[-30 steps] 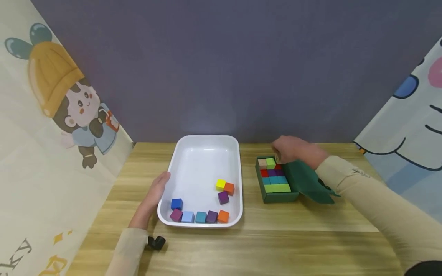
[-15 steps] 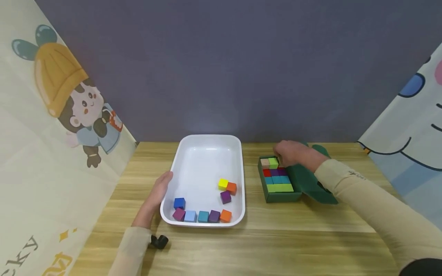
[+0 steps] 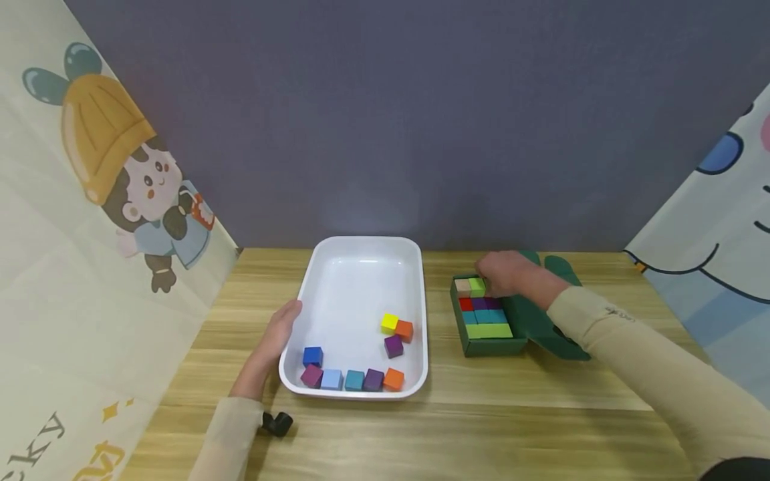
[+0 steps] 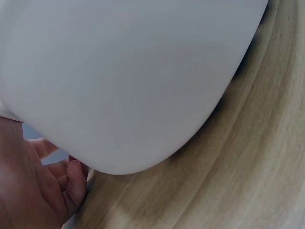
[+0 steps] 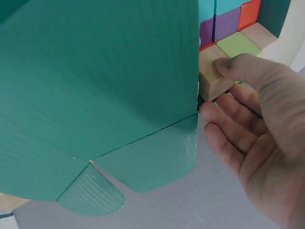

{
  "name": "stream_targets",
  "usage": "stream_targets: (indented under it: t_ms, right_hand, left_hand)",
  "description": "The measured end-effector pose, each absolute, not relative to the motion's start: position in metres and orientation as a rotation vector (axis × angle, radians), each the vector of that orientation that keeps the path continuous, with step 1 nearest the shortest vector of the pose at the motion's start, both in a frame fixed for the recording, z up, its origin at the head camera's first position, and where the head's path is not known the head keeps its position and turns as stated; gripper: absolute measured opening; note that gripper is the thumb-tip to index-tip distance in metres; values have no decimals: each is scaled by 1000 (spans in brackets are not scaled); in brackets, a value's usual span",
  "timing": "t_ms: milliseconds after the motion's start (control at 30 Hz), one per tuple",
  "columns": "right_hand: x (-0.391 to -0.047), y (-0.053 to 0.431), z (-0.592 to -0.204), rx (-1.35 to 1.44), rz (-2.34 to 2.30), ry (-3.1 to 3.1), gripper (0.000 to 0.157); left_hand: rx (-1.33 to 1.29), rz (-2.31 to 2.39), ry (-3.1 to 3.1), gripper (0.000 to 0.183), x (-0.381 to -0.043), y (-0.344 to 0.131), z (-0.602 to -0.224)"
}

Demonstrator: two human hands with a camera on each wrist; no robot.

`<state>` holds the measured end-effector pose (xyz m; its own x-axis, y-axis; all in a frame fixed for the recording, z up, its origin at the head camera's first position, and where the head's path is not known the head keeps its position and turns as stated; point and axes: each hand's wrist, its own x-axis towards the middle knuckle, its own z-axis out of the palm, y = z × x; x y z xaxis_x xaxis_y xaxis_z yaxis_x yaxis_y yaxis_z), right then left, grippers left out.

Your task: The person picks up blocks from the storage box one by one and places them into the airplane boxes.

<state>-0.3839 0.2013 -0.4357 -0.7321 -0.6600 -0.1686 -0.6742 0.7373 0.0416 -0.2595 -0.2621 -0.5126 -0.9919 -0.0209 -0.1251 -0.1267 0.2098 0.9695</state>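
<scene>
My right hand (image 3: 508, 272) pinches a plain wooden block (image 5: 215, 78) between thumb and fingers at the back right corner of the green cardboard box (image 3: 494, 347). In the right wrist view the block stands beside a lime green block (image 5: 238, 45), with another plain wooden block (image 5: 259, 36) beyond it. Red, purple and teal blocks fill the rows nearer the front, and a lime row (image 3: 489, 331) lies at the front. On the left, my left hand (image 3: 277, 334) grips the side rim of the white tray (image 3: 367, 242), its fingers partly hidden beneath the rim.
Several coloured cubes lie in the tray, among them a yellow cube (image 3: 389, 323) and a blue cube (image 3: 313, 356). The box's open lid (image 3: 535, 319) spreads to the right under my forearm. A grey wall (image 3: 385, 133) rises behind the wooden table (image 3: 457, 427).
My right hand has lowered the plain wooden block into the box's back corner, covering the red block seen there before. My left hand stays at the tray, and the head view has shifted slightly.
</scene>
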Motion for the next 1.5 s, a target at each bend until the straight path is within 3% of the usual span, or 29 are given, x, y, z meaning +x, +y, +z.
stream_targets:
  t_ms: [300,500,700,1000,1133,1333,1500]
  right_hand:
    - [-363,187,-429,-1086,247,2850,17]
    - [-323,137,-408,-1286,177,2783,11]
    - [-281,81,-390,-1384,239,2643,24]
    - [-229,30,-381,-1705,299,2500,15]
    - [-219,9,-384,-1771,306,2434,9]
    - [-220,-25,-402,-1930,166,2319,23]
    - [-225,-53,-420,-2033,203,2284,19]
  left_hand:
    - [-142,1920,2389,67,-260,-261,-512]
    - [-136,1916,2404,67,-262,-262,-514]
    - [-139,1924,2360,63,-259,-260,-510]
    - [-128,1899,2383,70,-262,-261,-513]
    - [-111,1840,2403,72,-263,-261,-510]
    - [-42,1736,2418,61,-265,-264,-501]
    - [51,1651,2452,58,-270,-267,-490]
